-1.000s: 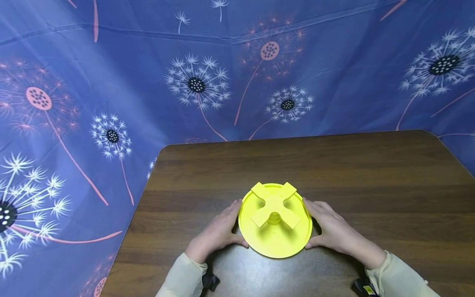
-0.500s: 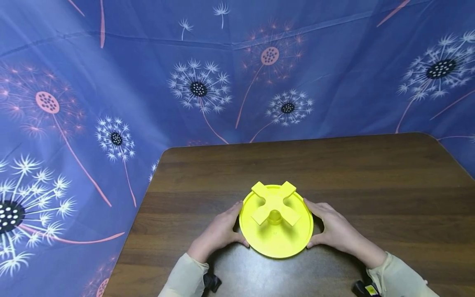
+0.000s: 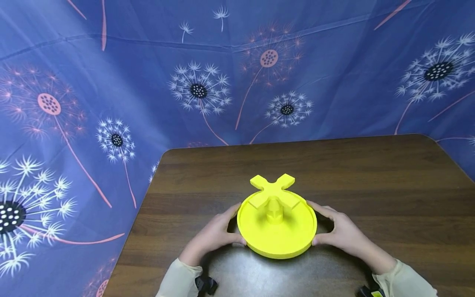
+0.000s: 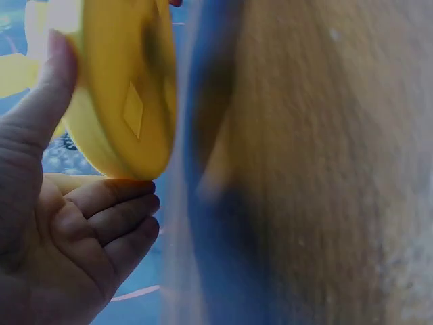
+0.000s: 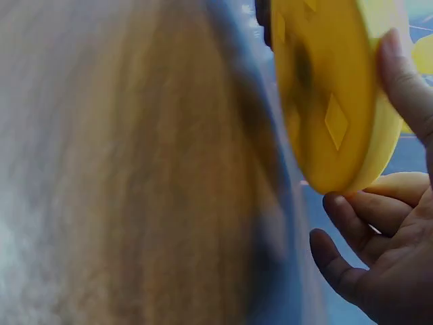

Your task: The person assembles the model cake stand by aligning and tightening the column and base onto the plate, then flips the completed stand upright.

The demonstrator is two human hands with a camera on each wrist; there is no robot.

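Observation:
A yellow round tray (image 3: 283,239) with a raised rim stands at the middle of the head view. From its centre rises a post topped by a flat yellow cross (image 3: 272,189). My left hand (image 3: 215,235) holds the rim on the left, thumb toward me and fingers farther back. On the opposite side my right hand (image 3: 341,229) grips the rim likewise. Both wrist views show the tray's underside, marked with a diamond shape (image 4: 133,112), off the table. In the right wrist view some fingers (image 5: 338,267) spread below the rim without touching it.
The brown wooden table (image 3: 208,169) extends behind and to both sides of the tray. A blue cloth (image 3: 237,90) with dandelion prints hangs beyond its back edge. Black wrist devices (image 3: 206,285) sit by both sleeves.
Both hands have raised the yellow tray, which now looks larger. Its cross has shifted up in view and more of the post and outer rim shows.

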